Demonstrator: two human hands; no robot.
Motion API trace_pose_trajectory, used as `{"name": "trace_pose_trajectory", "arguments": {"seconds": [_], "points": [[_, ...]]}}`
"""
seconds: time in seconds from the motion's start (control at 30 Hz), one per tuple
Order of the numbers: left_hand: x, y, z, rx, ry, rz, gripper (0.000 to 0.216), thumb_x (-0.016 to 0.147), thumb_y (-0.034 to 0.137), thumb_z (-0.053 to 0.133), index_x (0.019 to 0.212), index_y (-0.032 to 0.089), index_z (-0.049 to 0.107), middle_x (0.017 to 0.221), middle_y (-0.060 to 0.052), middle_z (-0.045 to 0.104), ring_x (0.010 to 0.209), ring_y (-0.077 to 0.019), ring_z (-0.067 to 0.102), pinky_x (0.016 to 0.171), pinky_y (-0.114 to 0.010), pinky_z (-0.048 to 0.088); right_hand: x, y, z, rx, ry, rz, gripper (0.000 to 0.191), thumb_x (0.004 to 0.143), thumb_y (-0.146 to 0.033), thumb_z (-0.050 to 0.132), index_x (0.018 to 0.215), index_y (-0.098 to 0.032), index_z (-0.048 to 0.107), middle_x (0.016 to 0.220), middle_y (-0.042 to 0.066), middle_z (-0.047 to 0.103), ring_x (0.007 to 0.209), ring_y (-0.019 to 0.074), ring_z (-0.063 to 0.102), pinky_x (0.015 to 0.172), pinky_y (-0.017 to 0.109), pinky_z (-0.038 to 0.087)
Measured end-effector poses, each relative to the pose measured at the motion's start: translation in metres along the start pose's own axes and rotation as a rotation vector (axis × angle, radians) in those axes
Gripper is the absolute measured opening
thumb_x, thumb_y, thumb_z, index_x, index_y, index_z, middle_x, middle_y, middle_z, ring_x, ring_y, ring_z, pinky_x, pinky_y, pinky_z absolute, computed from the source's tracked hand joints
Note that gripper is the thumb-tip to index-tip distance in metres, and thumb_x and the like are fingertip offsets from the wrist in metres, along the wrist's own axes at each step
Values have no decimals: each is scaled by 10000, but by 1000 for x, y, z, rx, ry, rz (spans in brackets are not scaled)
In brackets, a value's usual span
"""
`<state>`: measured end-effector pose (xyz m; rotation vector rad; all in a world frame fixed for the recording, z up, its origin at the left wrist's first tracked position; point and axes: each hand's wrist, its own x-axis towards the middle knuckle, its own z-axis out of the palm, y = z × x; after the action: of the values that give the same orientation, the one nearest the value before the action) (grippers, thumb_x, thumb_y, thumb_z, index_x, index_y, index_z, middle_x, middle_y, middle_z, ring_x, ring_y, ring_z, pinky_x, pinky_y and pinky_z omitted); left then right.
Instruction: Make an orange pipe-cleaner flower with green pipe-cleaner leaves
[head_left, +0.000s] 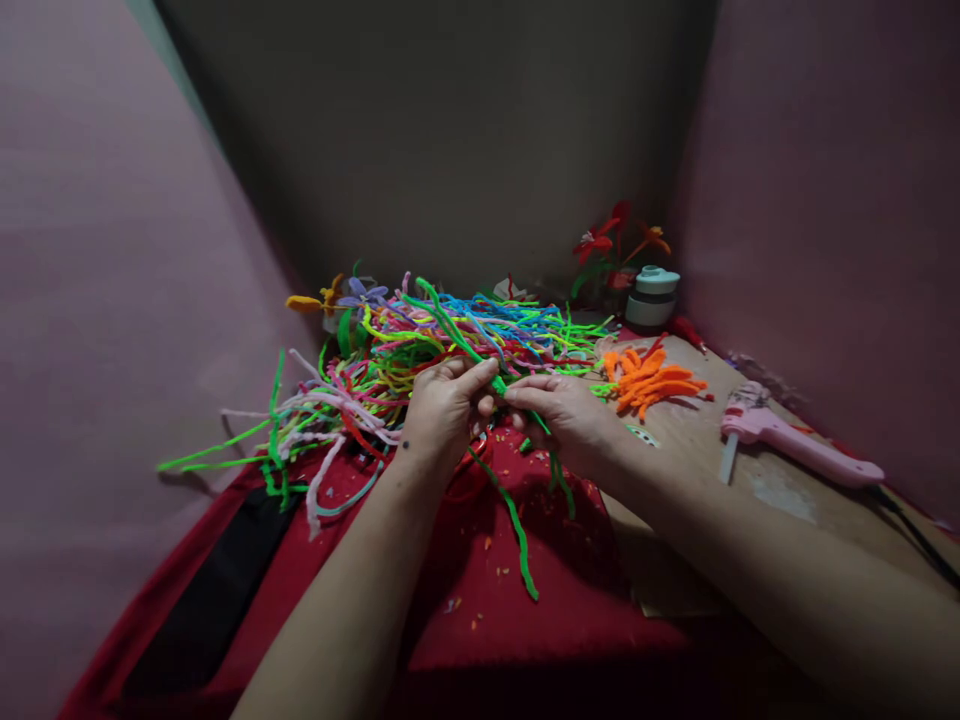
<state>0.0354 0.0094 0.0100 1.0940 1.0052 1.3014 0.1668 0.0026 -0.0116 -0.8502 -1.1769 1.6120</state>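
I have both hands closed on one green stem [523, 555] just in front of the stem pile [420, 350]: left hand [442, 405] and right hand [566, 412] pinch it fingertip to fingertip, so neither is nearer. Its long axis runs diagonally, from far left above the pile, through the pinch, then toward me across the red cloth [465, 640]. It looks fuzzy, bright and slightly kinked; orange pieces [649, 380] and a glue gun [795, 440] lie to the right on the worktop [780, 495].

Corner workspace in dim light: left pink wall [90, 300], right pink wall [840, 200], grey back wall [450, 130]; red cloth [487, 640] beside wooden tabletop [787, 500] below.
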Motion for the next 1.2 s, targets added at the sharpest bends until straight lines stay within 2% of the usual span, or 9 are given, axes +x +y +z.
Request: {"name": "trace_pose_trajectory", "arguments": {"seconds": [0.27,0.37,0.47,0.53,0.67,0.83,0.9,1.03,1.2], "points": [[0,2,-1,-71,-94,-5,201,611,209,718,757,145,594,602,20,579,468,-68,537,468,-183,425,0,-1,-1,51,-40,-60,164,687,-271,632,620,-155,538,451,-70,470,330,21,295,330,179,157],[-1,1,-1,-75,-99,3,181,611,211,714,727,147,590,550,36,537,436,-59,503,453,-179,408,1,-1,-3,51,-41,-38,174,674,-270,641,609,-156,527,441,-69,471,329,24,298,328,178,157],[-3,1,-1,-24,-102,44,188,650,261,693,637,153,539,451,57,448,375,-57,439,395,-177,352,1,0,-3,68,-72,-32,174,670,-292,648,646,-148,552,537,-30,560,380,39,392,354,178,234],[-4,0,-2,29,-83,83,236,672,301,679,597,160,505,425,58,425,358,-61,421,377,-181,329,0,-1,-1,51,-63,-49,175,676,-298,643,657,-142,566,562,-25,563,395,37,388,367,181,238],[-4,-3,-3,103,-24,137,270,684,341,671,580,166,493,418,58,417,355,-55,404,381,-181,326,-6,-3,6,-59,43,-157,175,721,-277,586,602,-151,561,460,-70,417,378,37,280,381,203,211],[-4,-3,-2,99,-8,122,272,685,326,674,586,174,472,414,67,418,339,-46,372,375,-181,318,-12,-3,10,-426,116,-439,198,781,-219,505,639,-153,626,564,-29,514,535,78,411,549,226,336],[-5,-1,0,53,-40,91,271,678,308,679,587,173,463,405,74,404,331,-43,361,368,-176,310,-12,-3,9,-473,129,-460,215,788,-227,498,631,-151,623,568,-24,523,558,88,430,573,232,346],[-6,3,6,-94,-87,11,258,620,238,723,629,171,474,401,87,399,337,-37,364,385,-165,343,-10,-2,7,-203,95,-338,199,763,-254,524,605,-148,586,524,-33,502,493,72,417,500,215,336],[-5,1,8,-159,-52,-16,237,591,189,742,634,148,512,468,68,466,402,-41,444,448,-166,418,-8,-4,9,109,121,-193,147,694,-236,577,583,-161,516,397,-100,313,357,34,213,365,198,177]]}}
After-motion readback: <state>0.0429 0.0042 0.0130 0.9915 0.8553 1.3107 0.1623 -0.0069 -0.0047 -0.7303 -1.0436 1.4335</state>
